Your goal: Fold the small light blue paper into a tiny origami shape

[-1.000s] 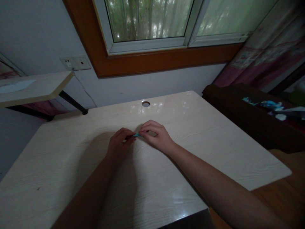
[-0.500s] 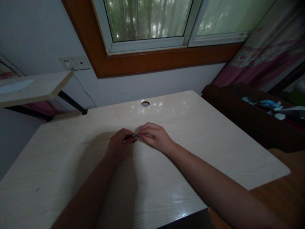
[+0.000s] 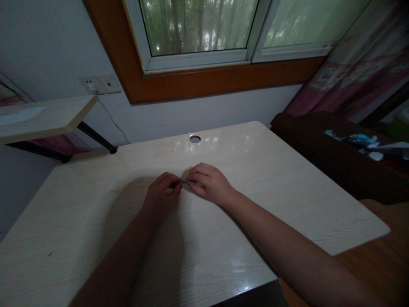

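Observation:
Both hands meet over the middle of a pale wood-grain desk. My left hand and my right hand each pinch one end of a small blue thing, thin and mostly hidden between the fingertips. Its shape is too small and dark to name. The fingers of both hands are curled and pressed together, and the hands rest on or just above the desk top.
A round cable hole sits near the desk's far edge. A second light shelf stands at the left by a wall socket. A window is ahead; dark furniture and a curtain are at the right.
The hands have drawn slightly closer together. Less of the blue thing shows between the fingertips than one second ago.

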`<state>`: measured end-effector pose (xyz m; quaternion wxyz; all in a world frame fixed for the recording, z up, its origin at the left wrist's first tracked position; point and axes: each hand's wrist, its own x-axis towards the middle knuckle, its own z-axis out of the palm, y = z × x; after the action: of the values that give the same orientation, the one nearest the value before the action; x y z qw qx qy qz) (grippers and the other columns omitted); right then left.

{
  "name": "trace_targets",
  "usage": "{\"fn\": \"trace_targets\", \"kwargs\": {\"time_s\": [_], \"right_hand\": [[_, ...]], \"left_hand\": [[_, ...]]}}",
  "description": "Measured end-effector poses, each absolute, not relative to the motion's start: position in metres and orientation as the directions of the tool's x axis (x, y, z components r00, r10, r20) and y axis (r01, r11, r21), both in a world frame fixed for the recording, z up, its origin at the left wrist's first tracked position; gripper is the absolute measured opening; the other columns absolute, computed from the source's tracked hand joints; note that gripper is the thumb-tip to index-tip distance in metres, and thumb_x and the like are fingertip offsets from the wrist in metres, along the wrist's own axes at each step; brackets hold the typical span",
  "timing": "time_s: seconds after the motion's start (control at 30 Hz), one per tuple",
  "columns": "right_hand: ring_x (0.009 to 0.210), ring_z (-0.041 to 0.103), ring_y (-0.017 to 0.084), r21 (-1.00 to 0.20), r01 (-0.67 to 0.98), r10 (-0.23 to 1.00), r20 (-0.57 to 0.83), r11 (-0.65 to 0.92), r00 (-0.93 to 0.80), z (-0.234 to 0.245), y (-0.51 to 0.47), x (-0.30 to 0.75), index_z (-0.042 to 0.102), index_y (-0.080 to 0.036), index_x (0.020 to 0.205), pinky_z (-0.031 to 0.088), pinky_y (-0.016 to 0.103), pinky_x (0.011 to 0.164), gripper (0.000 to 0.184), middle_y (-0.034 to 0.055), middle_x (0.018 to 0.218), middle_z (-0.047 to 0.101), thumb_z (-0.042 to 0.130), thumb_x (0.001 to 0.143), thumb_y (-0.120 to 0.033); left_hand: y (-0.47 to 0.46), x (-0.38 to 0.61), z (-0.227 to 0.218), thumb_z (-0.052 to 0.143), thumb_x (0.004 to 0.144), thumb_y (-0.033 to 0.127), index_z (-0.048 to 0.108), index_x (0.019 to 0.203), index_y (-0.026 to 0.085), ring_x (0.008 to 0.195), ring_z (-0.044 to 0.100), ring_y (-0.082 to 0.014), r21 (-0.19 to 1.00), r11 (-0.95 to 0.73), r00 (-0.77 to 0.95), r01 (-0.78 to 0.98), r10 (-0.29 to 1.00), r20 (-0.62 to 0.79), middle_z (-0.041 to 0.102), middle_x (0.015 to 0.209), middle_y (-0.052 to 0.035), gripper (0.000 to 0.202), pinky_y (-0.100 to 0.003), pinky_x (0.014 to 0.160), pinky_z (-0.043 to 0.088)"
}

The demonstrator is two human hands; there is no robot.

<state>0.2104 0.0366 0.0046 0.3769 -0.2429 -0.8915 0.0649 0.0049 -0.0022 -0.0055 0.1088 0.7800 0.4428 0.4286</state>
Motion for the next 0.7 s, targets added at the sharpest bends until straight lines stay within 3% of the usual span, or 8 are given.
{"fn": "trace_targets", "kwargs": {"time_s": [0.33,0.7], "right_hand": [[0.085,0.058,0.021,-0.240,0.447,0.497,0.572,0.862,-0.652,0.0085,0.0328,0.2086,0.069,-0.017,0.096,0.046,0.033,0.074,0.018,0.0086,0.090,0.067,0.055,0.094,-0.027],[0.079,0.055,0.020,-0.214,0.484,0.509,0.582,0.848,-0.634,0.0070,0.0367,0.2110,0.068,-0.017,0.086,0.043,0.033,0.070,0.010,0.0073,0.084,0.066,0.060,0.088,-0.022]], "left_hand": [[-0.0049,0.0077,-0.0037,0.060,0.086,0.014,0.064,0.088,0.018,0.071,0.063,-0.0123,0.419,-0.597,0.300,0.684,0.754,0.584,0.066,0.081,-0.0025,0.006,-0.023,0.068,0.053],[-0.0042,0.0085,-0.0057,0.060,0.083,0.012,0.060,0.080,0.018,0.067,0.062,-0.0121,0.424,-0.564,0.266,0.708,0.770,0.580,0.063,0.076,-0.0008,0.007,-0.024,0.066,0.050]]}}
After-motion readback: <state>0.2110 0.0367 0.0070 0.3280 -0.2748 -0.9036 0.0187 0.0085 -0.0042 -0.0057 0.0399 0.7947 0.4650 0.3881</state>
